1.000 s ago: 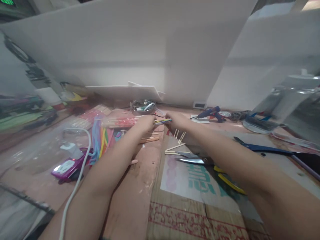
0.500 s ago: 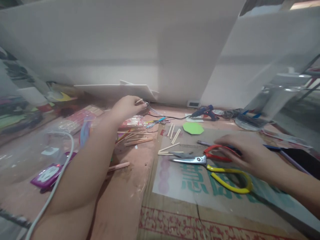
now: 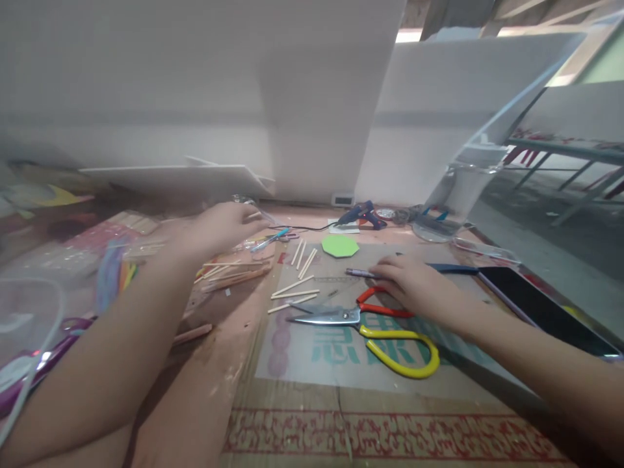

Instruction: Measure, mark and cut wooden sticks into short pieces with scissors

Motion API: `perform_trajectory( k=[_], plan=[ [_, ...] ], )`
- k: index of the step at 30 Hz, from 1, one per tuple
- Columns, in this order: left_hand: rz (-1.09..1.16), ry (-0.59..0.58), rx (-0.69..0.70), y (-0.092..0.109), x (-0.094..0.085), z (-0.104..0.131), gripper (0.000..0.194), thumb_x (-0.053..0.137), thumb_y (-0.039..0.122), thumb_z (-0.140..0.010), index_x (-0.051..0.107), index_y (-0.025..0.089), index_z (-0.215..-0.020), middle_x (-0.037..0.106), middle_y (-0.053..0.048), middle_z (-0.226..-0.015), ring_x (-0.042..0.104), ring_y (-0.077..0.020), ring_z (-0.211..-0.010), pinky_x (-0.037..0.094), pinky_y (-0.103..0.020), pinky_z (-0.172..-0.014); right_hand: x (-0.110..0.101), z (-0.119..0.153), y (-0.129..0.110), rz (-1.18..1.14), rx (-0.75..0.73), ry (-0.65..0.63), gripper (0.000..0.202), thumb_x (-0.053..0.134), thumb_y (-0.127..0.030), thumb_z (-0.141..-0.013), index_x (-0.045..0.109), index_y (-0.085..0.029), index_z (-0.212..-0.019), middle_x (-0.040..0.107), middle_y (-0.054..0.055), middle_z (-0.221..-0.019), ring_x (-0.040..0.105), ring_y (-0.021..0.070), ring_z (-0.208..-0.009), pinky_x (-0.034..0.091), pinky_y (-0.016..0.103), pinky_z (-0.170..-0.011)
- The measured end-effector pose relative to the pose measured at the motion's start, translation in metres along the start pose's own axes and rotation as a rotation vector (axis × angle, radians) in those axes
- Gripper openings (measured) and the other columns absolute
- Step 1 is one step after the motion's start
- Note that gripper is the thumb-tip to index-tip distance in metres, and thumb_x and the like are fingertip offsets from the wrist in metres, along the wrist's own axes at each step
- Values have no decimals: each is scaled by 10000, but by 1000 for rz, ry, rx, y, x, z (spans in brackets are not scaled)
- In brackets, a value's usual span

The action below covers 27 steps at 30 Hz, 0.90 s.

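Note:
My left hand (image 3: 231,224) reaches to the back of the table, fingers pinched around what looks like a short pale wooden stick; it is blurred. My right hand (image 3: 404,279) lies palm down with fingers extended, its fingertips over a pencil (image 3: 359,273) and beside the red handle of the scissors (image 3: 344,316). The scissors, with one red and one yellow handle, lie with blades slightly apart, pointing left. Several cut wooden sticks (image 3: 307,263) lie left of the pencil. A green octagonal piece (image 3: 340,246) lies behind them.
A blue glue gun (image 3: 358,213) rests at the back, near a clear plastic jug (image 3: 458,192). A phone (image 3: 541,309) lies at the right edge. Plastic packs (image 3: 78,250) and loose sticks (image 3: 238,273) crowd the left. White boards (image 3: 170,182) stand behind.
The view has swung to the right. My right hand has slid left toward the pencil, more over it. My left hand stays at the back. One stick near the blades lies at a different angle.

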<state>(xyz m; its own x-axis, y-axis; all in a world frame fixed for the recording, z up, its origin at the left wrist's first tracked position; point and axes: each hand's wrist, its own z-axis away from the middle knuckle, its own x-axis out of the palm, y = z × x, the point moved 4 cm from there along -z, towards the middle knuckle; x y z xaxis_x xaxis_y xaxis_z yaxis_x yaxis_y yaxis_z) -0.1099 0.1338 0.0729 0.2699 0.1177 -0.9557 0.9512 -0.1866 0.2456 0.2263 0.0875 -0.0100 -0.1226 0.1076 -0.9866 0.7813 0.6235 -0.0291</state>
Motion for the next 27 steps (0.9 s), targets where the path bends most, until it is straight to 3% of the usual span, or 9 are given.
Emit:
perform_trajectory(
  k=[3,6,9,13,17,21,24,27],
  plan=[
    [7,-12,-10,-3,-1,0,522,488,630,-857,724,214,-1066,760,-92,-1088,676,-294,-946,433,-322,-746,7,-25,7,41,25,-23,191,546,-147,-919,729,-150,-974,712,121,-940,655,258,-871,471,333,-761],
    [39,22,21,-6,-3,-1,485,478,614,-873,710,207,-999,756,-83,-1022,659,-275,-891,416,-310,-722,8,-41,4,75,68,15,173,538,-155,-912,699,-138,-973,705,115,-888,638,241,-801,425,309,-693],
    [120,170,42,-8,-10,-1,466,352,569,-944,634,201,-901,700,-60,-866,595,-227,-777,380,-298,-671,-3,-56,-9,93,67,66,225,486,-186,-951,661,-140,-1085,692,120,-971,621,227,-793,392,300,-674],
    [245,366,25,0,-21,5,463,274,515,-972,458,208,-679,503,-10,-636,439,-170,-631,285,-303,-606,-12,-93,-34,84,-43,69,283,466,-208,-981,667,-202,-1180,671,102,-1036,611,225,-844,373,292,-684],
    [310,353,5,11,-23,12,467,403,531,-903,305,213,-576,289,22,-566,283,-128,-566,189,-311,-571,4,-153,-57,42,-165,57,346,469,-157,-987,663,-212,-1268,664,97,-1034,596,228,-932,397,297,-761],
    [364,296,6,16,-16,10,353,451,376,-825,272,215,-567,234,25,-575,243,-118,-568,166,-310,-568,18,-201,-69,4,-209,75,323,523,-177,-977,678,-184,-1260,674,119,-1055,591,244,-958,424,319,-812],
    [396,320,-22,16,-11,8,306,509,301,-764,289,212,-571,237,36,-575,260,-111,-573,179,-295,-564,12,-202,-66,-23,-217,121,370,564,-145,-947,637,-132,-1309,658,170,-1184,579,281,-1087,431,378,-928],
    [432,359,77,23,-10,9,351,513,397,-855,346,208,-611,327,35,-598,327,-124,-607,233,-286,-587,-4,-165,-56,-68,-219,179,392,558,-124,-944,591,-131,-1334,633,167,-1289,562,279,-1193,430,404,-1012]
  ],
)
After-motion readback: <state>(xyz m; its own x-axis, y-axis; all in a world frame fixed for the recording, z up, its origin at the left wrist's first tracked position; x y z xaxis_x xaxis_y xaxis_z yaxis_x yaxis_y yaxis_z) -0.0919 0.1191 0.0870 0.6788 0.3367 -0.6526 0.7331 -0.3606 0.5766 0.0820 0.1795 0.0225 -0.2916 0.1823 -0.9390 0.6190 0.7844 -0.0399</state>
